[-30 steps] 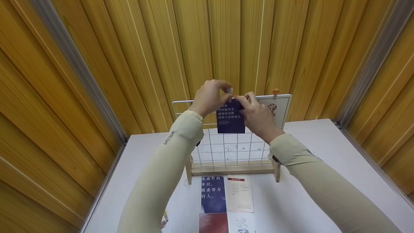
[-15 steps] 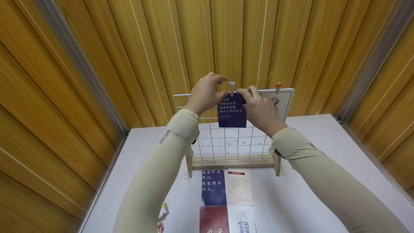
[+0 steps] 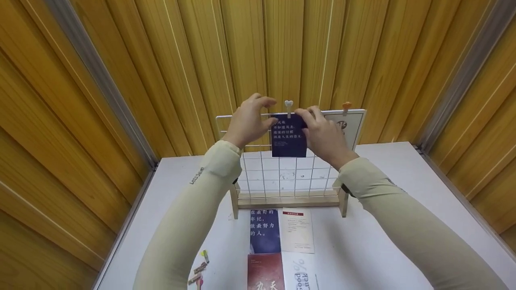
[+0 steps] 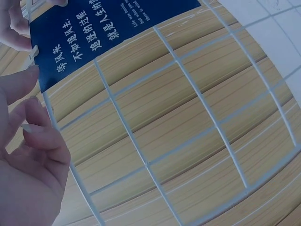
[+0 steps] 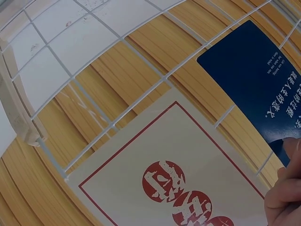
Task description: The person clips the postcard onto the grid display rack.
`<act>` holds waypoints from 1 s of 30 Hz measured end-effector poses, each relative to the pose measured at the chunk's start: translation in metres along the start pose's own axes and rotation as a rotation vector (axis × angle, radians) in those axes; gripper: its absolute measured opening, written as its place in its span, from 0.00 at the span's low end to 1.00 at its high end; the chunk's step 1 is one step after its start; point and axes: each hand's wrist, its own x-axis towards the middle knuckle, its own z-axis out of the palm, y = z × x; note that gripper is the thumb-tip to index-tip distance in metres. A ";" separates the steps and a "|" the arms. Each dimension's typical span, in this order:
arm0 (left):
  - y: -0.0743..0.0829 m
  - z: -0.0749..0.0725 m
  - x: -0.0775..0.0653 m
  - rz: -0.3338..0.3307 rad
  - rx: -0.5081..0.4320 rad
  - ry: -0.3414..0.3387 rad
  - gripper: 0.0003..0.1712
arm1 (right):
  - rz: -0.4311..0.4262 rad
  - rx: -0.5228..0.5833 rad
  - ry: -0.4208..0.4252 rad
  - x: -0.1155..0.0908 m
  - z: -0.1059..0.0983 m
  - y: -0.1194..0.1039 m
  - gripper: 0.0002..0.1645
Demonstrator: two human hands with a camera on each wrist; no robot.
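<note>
A dark blue card (image 3: pixel 288 139) with white writing hangs at the top of a white wire grid (image 3: pixel 268 173). A white heart-topped clip (image 3: pixel 288 108) sits on the card's upper edge. My right hand (image 3: pixel 324 135) pinches the card near its upper right corner, the thumb on its printed face in the right wrist view. On the other side, my left hand (image 3: pixel 249 121) is spread, thumb and fingers apart, and holds nothing. Its thumb tip overlaps the card's upper left corner in the head view. The left wrist view shows the clip (image 4: pixel 33 55) just beyond a fingertip.
A cream card (image 5: pixel 176 165) with red circles hangs at the grid's right under an orange clip (image 3: pixel 346 106). A wooden base (image 3: pixel 288 200) carries the grid. In front lie a blue card (image 3: pixel 264 237), a cream card (image 3: pixel 298 235), a red card (image 3: pixel 265 268) and several small clips (image 3: pixel 199 268).
My left hand has let go of the white clip and drawn away to the left, its fingers parting. The clip stays on the card's top edge. The right hand keeps its place.
</note>
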 end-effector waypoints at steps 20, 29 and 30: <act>-0.018 0.001 -0.024 0.060 -0.021 0.097 0.27 | -0.023 -0.020 -0.014 -0.004 -0.002 0.010 0.37; -0.022 0.001 -0.033 0.067 -0.018 0.104 0.34 | -0.018 0.011 0.022 -0.009 -0.007 0.017 0.36; -0.023 0.002 -0.034 0.064 -0.018 0.101 0.34 | -0.018 0.012 0.025 -0.010 -0.007 0.017 0.36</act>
